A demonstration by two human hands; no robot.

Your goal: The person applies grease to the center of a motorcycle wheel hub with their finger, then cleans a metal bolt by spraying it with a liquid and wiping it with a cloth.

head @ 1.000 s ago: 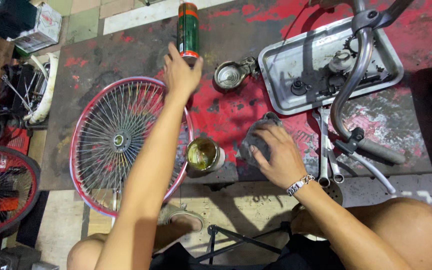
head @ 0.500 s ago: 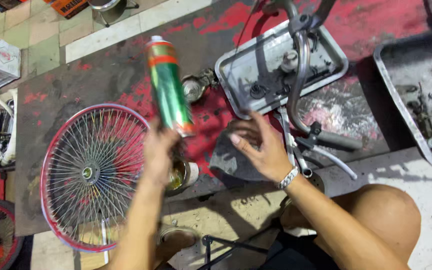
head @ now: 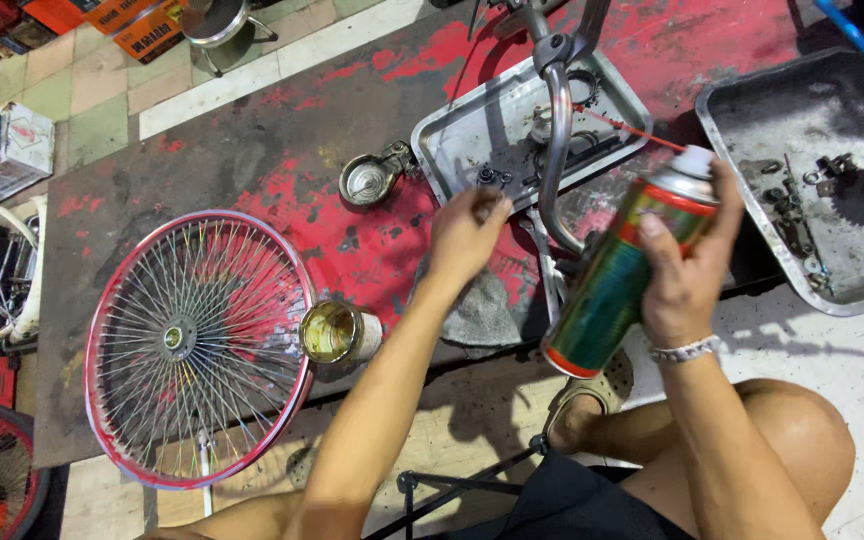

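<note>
At the far left of the frame a spoked wheel [head: 197, 345] with a red rim lies flat on the red-and-grey painted floor [head: 252, 165], its hub facing up so the spokes are all within reach. Just right of its rim stands a small open tin [head: 337, 332] with yellowish contents, and above that, toward the upper middle, a round metal cup [head: 369, 182] lies on the paint. My left hand [head: 467, 232] stretches out from the bottom middle, fingertips pinched together at the near edge of a square metal tray [head: 452, 135]; whatever small part they close on is too small for me to tell. A grey rag [head: 482, 310] lies under my wrist. A curved chrome handlebar [head: 552, 150] rises across the tray, standing in front of the loose parts kept inside it. Right of centre my right hand [head: 687, 275] is wrapped around a green and red spray can [head: 612, 290], tilted with its white cap and thin red straw aimed up-left toward the tray, forefinger resting near the nozzle. At the far right a second, larger tray [head: 752, 210] holds dark greasy bits, kept together off the floor.
</note>
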